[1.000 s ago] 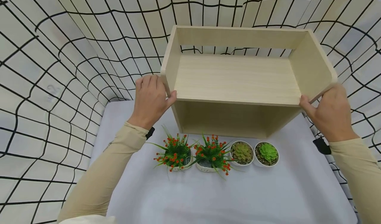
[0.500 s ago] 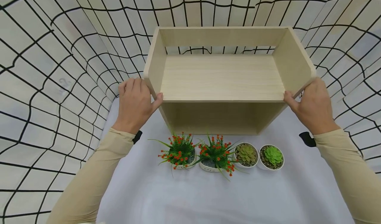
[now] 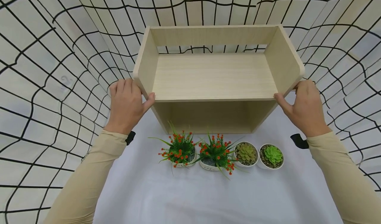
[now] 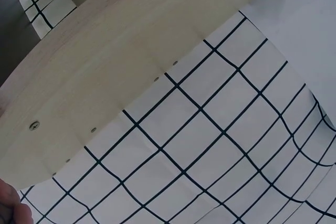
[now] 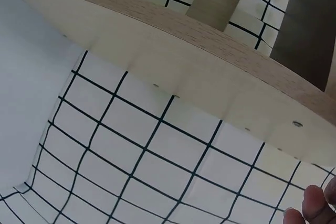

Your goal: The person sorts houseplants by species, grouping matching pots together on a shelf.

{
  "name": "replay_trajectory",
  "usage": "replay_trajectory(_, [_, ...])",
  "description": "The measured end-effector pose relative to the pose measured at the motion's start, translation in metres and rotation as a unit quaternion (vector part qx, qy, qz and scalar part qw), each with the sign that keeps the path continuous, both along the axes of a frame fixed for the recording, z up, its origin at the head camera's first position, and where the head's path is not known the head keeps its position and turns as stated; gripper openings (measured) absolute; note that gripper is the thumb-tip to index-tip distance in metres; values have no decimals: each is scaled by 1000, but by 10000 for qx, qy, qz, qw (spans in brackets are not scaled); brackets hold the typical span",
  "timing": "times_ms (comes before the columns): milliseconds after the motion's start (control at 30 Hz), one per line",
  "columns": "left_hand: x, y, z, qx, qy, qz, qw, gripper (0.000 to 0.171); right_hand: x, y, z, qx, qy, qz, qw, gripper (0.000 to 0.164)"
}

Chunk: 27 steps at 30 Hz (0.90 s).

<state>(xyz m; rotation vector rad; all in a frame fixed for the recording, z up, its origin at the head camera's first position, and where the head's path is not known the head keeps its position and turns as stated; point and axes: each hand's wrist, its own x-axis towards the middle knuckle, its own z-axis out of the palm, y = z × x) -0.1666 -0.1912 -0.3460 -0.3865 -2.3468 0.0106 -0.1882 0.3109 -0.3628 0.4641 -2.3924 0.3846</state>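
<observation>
Wooden shelf (image 3: pixel 214 76) has fingers (image 3: pixel 126 86) gripping both sides.

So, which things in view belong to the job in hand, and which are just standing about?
Part of the job:
two-tier wooden shelf, gripped at its sides
left hand
right hand

Apparently just nearby, unheld:
left red-flowered potted plant
right red-flowered potted plant
olive-green potted succulent
bright green potted succulent
black-gridded backdrop

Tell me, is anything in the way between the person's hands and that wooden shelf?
Nothing visible is: the left hand and right hand both grip the wooden shelf, one at each side. The row of four potted plants stands along its near side, not between either hand and it.
</observation>
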Motion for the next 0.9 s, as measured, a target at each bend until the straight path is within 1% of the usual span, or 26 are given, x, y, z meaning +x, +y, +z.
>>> replay_trajectory(133, [0, 0, -1, -70, 42, 34, 10000, 44, 14, 10, -10, -187, -316, 86, 9993, 64])
replay_trajectory(367, [-2, 1, -3, 90, 67, 10, 9999, 42, 46, 30, -39, -400, -1132, 63, 9927, 49])
replay_trajectory(500, [-3, 2, -2, 153, 129, 35, 9998, 42, 63, 41, -64, -598, -1482, 112, 9871, 47])
replay_trajectory(633, [-3, 3, -2, 126, 97, 30, 9999, 43, 85, 48, -95, -885, -1663, 122, 9820, 48])
replay_trajectory(767, [-2, 3, -2, 83, 71, 16, 9999, 44, 106, 53, -122, -1218, -1925, 124, 9736, 60])
replay_trajectory(900, [-1, 3, -2, 13, 108, 120, 9999, 45, 119, 58, -144, -1455, -2285, 280, 9622, 84])
